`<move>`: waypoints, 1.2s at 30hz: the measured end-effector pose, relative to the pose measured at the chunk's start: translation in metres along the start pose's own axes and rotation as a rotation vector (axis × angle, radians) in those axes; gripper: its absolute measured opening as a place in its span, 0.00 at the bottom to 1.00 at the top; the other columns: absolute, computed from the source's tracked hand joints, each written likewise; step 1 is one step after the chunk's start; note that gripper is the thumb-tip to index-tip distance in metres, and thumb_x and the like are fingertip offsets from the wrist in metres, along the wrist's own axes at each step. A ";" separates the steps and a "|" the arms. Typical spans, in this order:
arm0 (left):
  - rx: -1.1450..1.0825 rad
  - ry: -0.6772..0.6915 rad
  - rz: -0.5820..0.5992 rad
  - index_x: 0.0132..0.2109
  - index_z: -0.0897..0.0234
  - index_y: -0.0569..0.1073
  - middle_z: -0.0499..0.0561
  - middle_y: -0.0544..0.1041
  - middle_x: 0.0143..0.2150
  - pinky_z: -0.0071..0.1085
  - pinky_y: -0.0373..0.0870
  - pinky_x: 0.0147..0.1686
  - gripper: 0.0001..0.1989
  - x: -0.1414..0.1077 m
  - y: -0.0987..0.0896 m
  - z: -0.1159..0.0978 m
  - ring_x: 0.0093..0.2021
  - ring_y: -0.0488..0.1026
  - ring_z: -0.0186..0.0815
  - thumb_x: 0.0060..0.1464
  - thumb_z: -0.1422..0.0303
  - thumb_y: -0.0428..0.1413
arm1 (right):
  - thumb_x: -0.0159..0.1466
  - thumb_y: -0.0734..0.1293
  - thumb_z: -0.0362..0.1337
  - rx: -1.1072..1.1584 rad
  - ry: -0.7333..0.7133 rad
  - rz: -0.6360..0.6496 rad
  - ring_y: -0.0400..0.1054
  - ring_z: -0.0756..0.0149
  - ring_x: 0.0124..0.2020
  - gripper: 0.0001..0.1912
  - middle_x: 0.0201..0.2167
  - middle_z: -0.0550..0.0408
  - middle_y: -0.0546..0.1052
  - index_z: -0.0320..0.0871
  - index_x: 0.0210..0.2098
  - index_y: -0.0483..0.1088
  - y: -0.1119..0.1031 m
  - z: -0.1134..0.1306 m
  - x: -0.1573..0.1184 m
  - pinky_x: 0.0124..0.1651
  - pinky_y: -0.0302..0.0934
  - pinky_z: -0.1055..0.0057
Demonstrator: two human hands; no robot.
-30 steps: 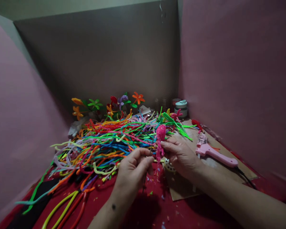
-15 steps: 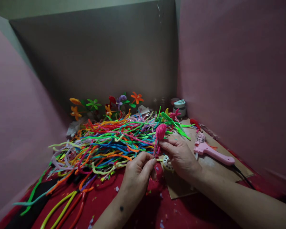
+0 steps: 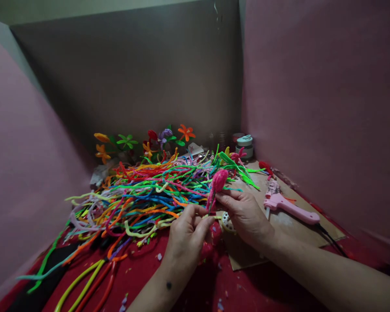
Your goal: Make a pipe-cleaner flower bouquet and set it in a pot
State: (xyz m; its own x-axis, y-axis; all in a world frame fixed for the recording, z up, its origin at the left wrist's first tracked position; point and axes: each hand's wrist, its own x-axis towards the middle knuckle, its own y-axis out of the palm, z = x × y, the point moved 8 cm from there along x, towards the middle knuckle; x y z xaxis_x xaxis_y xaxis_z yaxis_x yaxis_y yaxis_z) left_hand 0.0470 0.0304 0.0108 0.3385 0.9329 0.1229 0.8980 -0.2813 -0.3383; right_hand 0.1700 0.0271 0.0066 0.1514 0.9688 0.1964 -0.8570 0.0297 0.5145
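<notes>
Two-handed in head view: pinches pink flower point(image 3: 220, 180) just under bloom with right hand point(image 3: 248, 216), thumb and fingers closed; pinches dark stem point(image 3: 210, 207) lower down with left hand point(image 3: 187, 236). Held before pipe-cleaner pile point(image 3: 149, 190), left of glue gun point(image 3: 290, 209).

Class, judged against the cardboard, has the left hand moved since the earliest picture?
Yes: the left hand has moved to the right, closer to the near corner of the cardboard.
</notes>
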 end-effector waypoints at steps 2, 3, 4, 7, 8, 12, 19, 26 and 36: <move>-0.024 0.004 -0.017 0.40 0.63 0.66 0.40 0.66 0.15 0.20 0.56 0.17 0.12 0.001 -0.001 0.000 0.16 0.61 0.27 0.49 0.63 0.55 | 0.55 0.68 0.35 0.005 0.012 0.003 0.59 0.72 0.23 0.06 0.22 0.57 0.72 0.40 0.31 0.76 0.001 0.000 -0.001 0.30 0.56 0.72; -0.037 0.007 -0.014 0.44 0.63 0.65 0.39 0.66 0.15 0.20 0.56 0.18 0.16 0.001 0.000 -0.001 0.17 0.62 0.27 0.49 0.64 0.55 | 0.55 0.68 0.35 0.009 0.018 0.007 0.59 0.72 0.23 0.06 0.22 0.57 0.72 0.40 0.31 0.76 0.002 0.000 -0.001 0.30 0.56 0.72; -0.049 0.009 -0.013 0.48 0.63 0.64 0.39 0.66 0.16 0.20 0.57 0.18 0.19 0.001 0.000 -0.001 0.17 0.62 0.27 0.49 0.64 0.55 | 0.55 0.68 0.36 0.015 0.022 0.012 0.59 0.73 0.23 0.07 0.21 0.58 0.72 0.40 0.32 0.76 0.003 0.000 -0.001 0.30 0.56 0.71; -0.043 0.020 -0.005 0.54 0.63 0.61 0.38 0.64 0.15 0.21 0.57 0.18 0.25 0.001 0.000 -0.003 0.16 0.60 0.27 0.49 0.65 0.54 | 0.55 0.69 0.36 0.030 0.029 0.034 0.60 0.72 0.23 0.07 0.21 0.58 0.72 0.40 0.32 0.76 0.005 0.001 -0.001 0.31 0.57 0.71; -0.023 0.025 -0.001 0.55 0.63 0.61 0.38 0.63 0.15 0.21 0.57 0.19 0.25 0.001 0.000 -0.003 0.17 0.60 0.27 0.50 0.66 0.54 | 0.54 0.69 0.35 0.033 0.032 0.041 0.60 0.72 0.23 0.06 0.22 0.57 0.72 0.41 0.32 0.76 0.006 0.000 -0.001 0.31 0.57 0.71; 0.081 0.061 0.035 0.56 0.62 0.63 0.41 0.66 0.18 0.22 0.57 0.19 0.24 0.002 -0.001 -0.006 0.18 0.61 0.28 0.51 0.67 0.53 | 0.54 0.69 0.36 0.026 0.054 0.045 0.62 0.71 0.24 0.07 0.24 0.56 0.74 0.41 0.32 0.76 0.004 -0.004 -0.001 0.31 0.57 0.72; 0.303 0.214 0.015 0.58 0.61 0.63 0.43 0.69 0.21 0.22 0.61 0.23 0.24 -0.002 -0.002 -0.016 0.19 0.64 0.29 0.53 0.69 0.50 | 0.54 0.69 0.35 -0.001 0.080 0.047 0.62 0.71 0.23 0.07 0.23 0.55 0.74 0.40 0.31 0.76 0.002 -0.008 -0.001 0.34 0.59 0.70; 0.497 0.285 -0.033 0.59 0.58 0.61 0.45 0.73 0.23 0.22 0.62 0.24 0.24 -0.006 -0.002 -0.021 0.20 0.67 0.29 0.54 0.70 0.49 | 0.53 0.69 0.35 0.012 0.098 0.065 0.65 0.69 0.26 0.08 0.25 0.54 0.76 0.40 0.32 0.76 0.004 -0.010 -0.002 0.33 0.59 0.70; 0.725 0.417 -0.077 0.59 0.63 0.62 0.48 0.75 0.23 0.22 0.60 0.22 0.22 -0.009 0.000 -0.026 0.19 0.69 0.30 0.56 0.70 0.46 | 0.53 0.68 0.36 -0.069 0.089 0.054 0.64 0.70 0.25 0.07 0.23 0.56 0.74 0.40 0.30 0.76 0.003 -0.008 -0.002 0.34 0.58 0.69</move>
State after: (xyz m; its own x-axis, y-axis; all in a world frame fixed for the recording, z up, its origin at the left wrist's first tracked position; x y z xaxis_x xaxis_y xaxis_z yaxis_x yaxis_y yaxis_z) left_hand 0.0509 0.0157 0.0345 0.4875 0.7440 0.4569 0.5683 0.1269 -0.8130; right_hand 0.1631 0.0273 0.0010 0.0626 0.9874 0.1455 -0.8948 -0.0090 0.4464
